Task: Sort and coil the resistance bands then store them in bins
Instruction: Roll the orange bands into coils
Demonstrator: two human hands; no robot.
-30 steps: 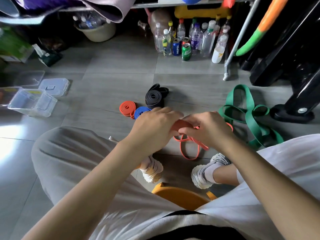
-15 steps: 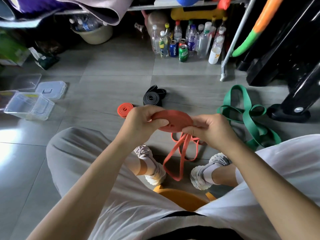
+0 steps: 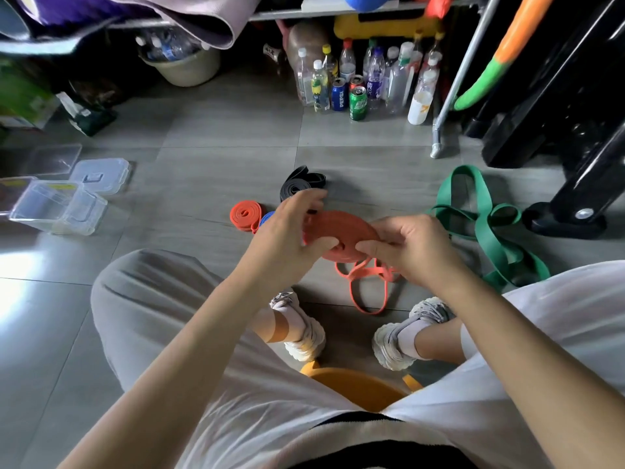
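Observation:
Between my knees I hold a partly coiled orange resistance band point(image 3: 341, 231). My left hand point(image 3: 287, 235) grips the coil's left edge, thumb on its face. My right hand point(image 3: 412, 245) pinches the right side, where the loose tail point(image 3: 368, 286) hangs down to the floor. On the tiles beyond lie a coiled orange band point(image 3: 245, 214), a coiled blue band point(image 3: 266, 218) mostly hidden behind my left hand, and a coiled black band point(image 3: 301, 184). A long green band point(image 3: 483, 225) sprawls uncoiled at the right.
Clear plastic bins point(image 3: 55, 208) and lids point(image 3: 101, 170) sit on the floor at the left. Bottles and cans point(image 3: 358, 86) stand at the back, beside a metal pole point(image 3: 449, 96) and a black machine base point(image 3: 568, 211). An orange stool point(image 3: 355, 384) is under me.
The coil has grown and its flat face is tilted more toward me. The hanging tail is shorter, lifted from between my feet.

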